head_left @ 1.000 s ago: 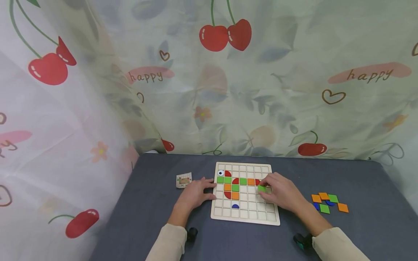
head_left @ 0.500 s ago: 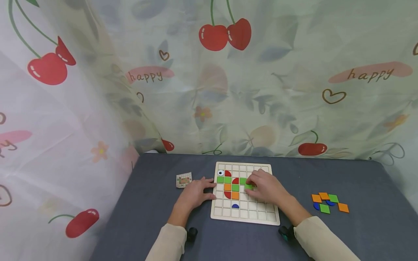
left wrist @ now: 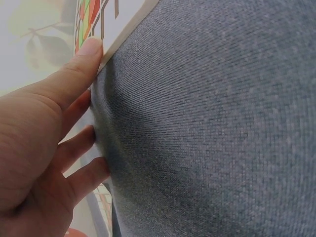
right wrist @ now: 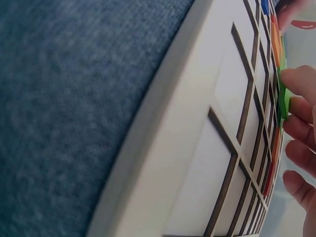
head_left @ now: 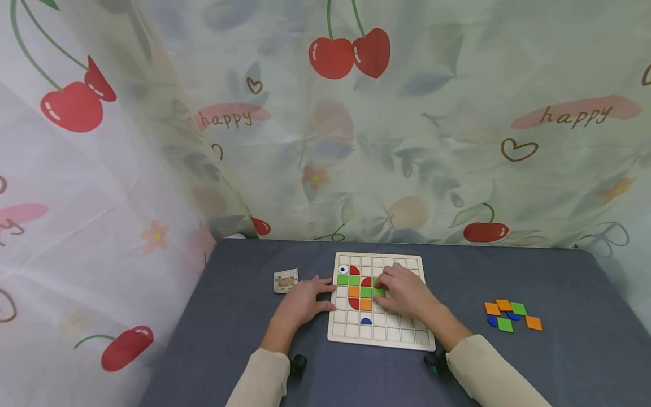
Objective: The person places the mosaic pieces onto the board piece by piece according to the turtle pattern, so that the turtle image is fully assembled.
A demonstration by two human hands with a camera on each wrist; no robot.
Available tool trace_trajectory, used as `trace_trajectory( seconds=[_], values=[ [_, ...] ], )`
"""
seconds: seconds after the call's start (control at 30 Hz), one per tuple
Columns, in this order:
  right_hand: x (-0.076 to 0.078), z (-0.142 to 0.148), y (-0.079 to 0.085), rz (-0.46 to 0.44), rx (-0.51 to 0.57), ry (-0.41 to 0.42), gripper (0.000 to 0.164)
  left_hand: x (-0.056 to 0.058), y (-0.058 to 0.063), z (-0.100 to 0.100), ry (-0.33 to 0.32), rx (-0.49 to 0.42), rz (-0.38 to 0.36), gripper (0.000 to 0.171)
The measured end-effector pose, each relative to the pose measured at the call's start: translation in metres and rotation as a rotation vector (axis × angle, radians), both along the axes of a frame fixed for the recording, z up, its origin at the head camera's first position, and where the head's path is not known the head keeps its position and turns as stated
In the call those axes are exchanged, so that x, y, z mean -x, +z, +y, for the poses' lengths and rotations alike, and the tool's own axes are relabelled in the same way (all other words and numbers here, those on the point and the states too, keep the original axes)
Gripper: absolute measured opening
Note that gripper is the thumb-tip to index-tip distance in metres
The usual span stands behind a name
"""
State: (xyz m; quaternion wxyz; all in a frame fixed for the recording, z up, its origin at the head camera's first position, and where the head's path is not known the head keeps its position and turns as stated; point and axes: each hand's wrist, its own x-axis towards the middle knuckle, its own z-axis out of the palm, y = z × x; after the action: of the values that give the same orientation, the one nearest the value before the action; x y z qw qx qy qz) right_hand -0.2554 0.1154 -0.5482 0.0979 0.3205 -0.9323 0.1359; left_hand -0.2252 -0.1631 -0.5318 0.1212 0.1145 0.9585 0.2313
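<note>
A pale wooden grid board (head_left: 351, 331) lies on the dark cloth. Its left part bears green, orange and red tiles, an eye tile (head_left: 343, 269) and, lower down, a blue half-round tile (head_left: 366, 321). My right hand (head_left: 407, 291) pinches a green square tile (right wrist: 284, 101) between thumb and fingertips, close over the board just right of the placed tiles. That hand covers part of the row behind it. At the board's left edge rests my left hand (head_left: 300, 302), fingers spread; in the left wrist view its thumb (left wrist: 90, 49) touches the rim.
Several loose orange, green and blue tiles (head_left: 504, 324) lie to the right of the board. A small picture card (head_left: 286, 281) sits beyond my left hand. Behind the dark table (head_left: 244, 260) hangs a cherry-patterned curtain (head_left: 407, 169).
My right hand has moved left across the board with the green tile, from the right columns to beside the placed tiles. The left hand has stayed at the board's edge.
</note>
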Motion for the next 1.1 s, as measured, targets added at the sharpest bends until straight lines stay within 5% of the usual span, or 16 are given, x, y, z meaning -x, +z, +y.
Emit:
trace_trajectory(
  seconds=[0.7, 1.1],
  values=[
    [-0.004, 0.003, 0.004, 0.011, -0.027, -0.017, 0.021, 0.001, -0.001, 0.0, 0.005, 0.003, -0.002, 0.057],
    [-0.024, 0.018, 0.01, -0.002, -0.169, -0.166, 0.071, -0.001, 0.002, 0.001, -0.004, 0.0, -0.004, 0.056]
  ],
)
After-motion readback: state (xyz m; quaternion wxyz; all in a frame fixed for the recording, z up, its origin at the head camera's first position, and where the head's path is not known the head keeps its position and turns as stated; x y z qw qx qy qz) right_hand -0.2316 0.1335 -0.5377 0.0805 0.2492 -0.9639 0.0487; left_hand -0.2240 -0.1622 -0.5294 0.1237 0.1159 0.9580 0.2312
